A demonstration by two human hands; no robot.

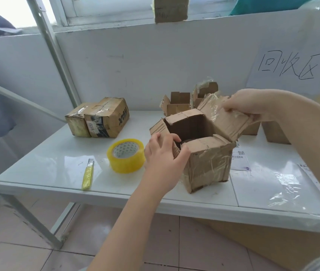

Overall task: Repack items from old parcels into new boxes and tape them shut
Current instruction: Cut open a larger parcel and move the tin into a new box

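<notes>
Brown open box (pixel 206 159), clear-tape sheen; yellow tape roll (pixel 126 155), triangle-patterned grey core; yellow knife (pixel 88 174); white table (pixel 44 163).

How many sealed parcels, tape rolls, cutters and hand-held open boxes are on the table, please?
Sealed parcels: 2
Tape rolls: 1
Cutters: 1
Open box, gripped by the left hand and right hand: 1
Total: 5
</notes>
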